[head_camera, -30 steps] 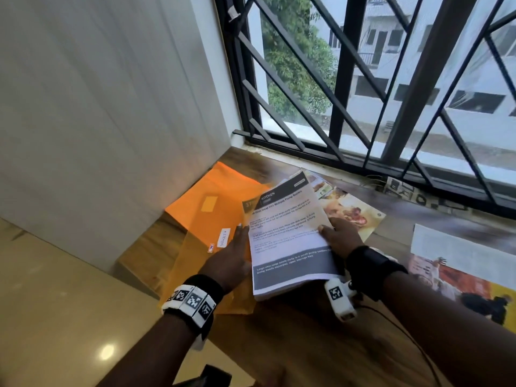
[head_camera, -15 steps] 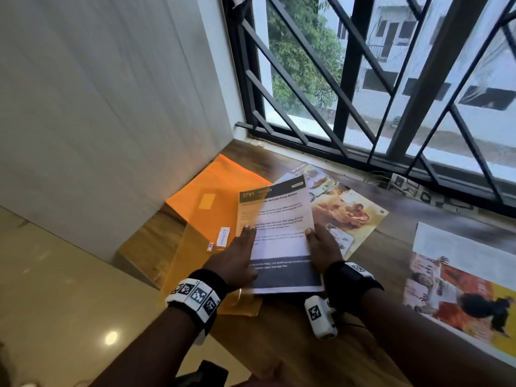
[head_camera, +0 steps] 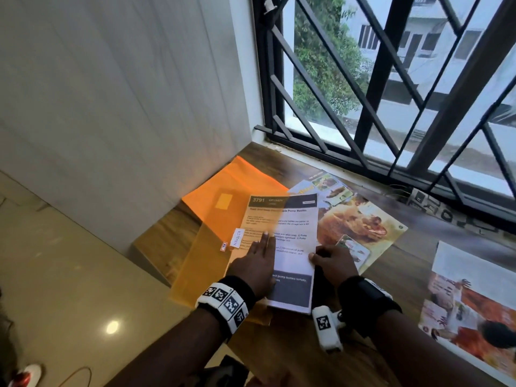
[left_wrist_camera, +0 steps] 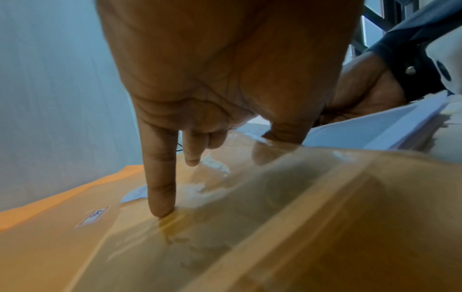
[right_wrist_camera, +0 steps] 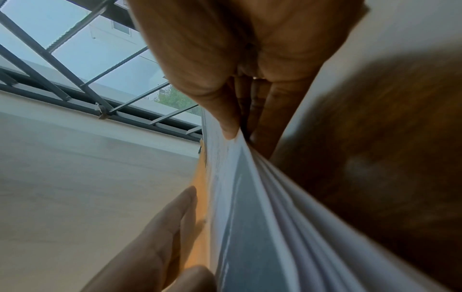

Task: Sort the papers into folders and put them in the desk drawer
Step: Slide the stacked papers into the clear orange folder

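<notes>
An orange folder [head_camera: 223,196] lies at the desk's left end, its translucent front cover [head_camera: 201,261] carrying a "KITCHEN" label [head_camera: 238,238]. A stack of printed white papers [head_camera: 293,227] headed "3791" lies partly under that cover. My left hand [head_camera: 257,263] rests flat on the cover with straight fingers, the index fingertip [left_wrist_camera: 160,207] pressing down. My right hand [head_camera: 332,261] pinches the stack's right edge, thumb [right_wrist_camera: 220,110] on top and fingers beneath the sheets [right_wrist_camera: 250,207].
A colourful food flyer [head_camera: 363,219] lies under and beyond the stack. Another printed poster [head_camera: 469,303] is at the right. A black window grille [head_camera: 391,107] runs behind the desk, a pale wall [head_camera: 111,107] stands to the left, and the desk's left edge [head_camera: 150,247] drops to the floor.
The paper stack has come down flat and slid left under the translucent cover. My left hand moved from the stack's left edge onto the cover.
</notes>
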`<state>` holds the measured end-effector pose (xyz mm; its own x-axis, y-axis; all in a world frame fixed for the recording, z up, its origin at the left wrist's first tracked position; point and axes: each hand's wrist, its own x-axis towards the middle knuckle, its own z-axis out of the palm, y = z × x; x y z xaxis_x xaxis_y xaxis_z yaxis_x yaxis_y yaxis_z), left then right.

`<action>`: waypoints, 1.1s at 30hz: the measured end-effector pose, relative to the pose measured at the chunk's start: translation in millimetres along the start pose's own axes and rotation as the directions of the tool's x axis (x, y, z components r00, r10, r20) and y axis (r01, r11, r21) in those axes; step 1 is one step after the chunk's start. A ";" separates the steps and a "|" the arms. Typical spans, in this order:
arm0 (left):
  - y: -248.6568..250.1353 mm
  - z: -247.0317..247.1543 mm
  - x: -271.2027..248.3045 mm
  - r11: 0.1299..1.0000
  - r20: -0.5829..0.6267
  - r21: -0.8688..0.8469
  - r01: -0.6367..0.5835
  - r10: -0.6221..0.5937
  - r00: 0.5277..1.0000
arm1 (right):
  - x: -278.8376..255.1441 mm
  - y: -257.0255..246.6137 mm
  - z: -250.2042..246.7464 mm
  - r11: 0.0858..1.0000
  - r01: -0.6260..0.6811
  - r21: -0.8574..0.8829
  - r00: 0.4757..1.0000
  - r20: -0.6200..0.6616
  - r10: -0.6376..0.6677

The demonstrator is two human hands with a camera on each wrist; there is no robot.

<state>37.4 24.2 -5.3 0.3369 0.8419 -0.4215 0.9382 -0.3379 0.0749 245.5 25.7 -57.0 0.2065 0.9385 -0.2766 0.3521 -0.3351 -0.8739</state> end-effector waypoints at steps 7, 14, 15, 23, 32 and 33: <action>8.9 -1.3 -6.0 0.999 -0.037 -0.032 -0.009 0.008 0.999 | -5.3 -15.8 23.5 0.990 0.068 0.121 0.997 0.023 -0.071; 15.2 -3.5 -8.0 0.997 -0.102 -0.061 -0.049 0.043 0.994 | -4.4 -22.5 37.8 0.992 0.060 0.110 0.996 0.053 -0.066; 16.3 -3.5 -7.3 0.996 -0.104 -0.072 -0.053 0.046 0.994 | -3.6 -22.1 38.8 0.993 0.057 0.099 0.996 0.061 -0.063; 28.9 -8.3 -11.0 0.990 -0.104 -0.079 -0.119 0.110 0.988 | -4.0 -27.6 42.3 0.990 -0.023 0.139 0.991 0.135 0.004; 29.9 -2.2 -8.3 0.989 -0.091 0.011 -0.147 0.148 0.985 | 0.3 -22.6 44.0 0.998 -0.068 0.000 0.989 0.132 0.068; 29.1 -0.4 -7.1 0.988 -0.094 0.013 -0.151 0.151 0.984 | 1.6 -21.3 44.1 0.997 -0.072 -0.013 0.987 0.142 0.074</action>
<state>62.4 8.5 0.2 0.4809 0.8171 -0.3180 0.8756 -0.4662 0.1261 198.1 38.0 -56.4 0.0997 0.9135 -0.3944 0.3482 -0.4033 -0.8462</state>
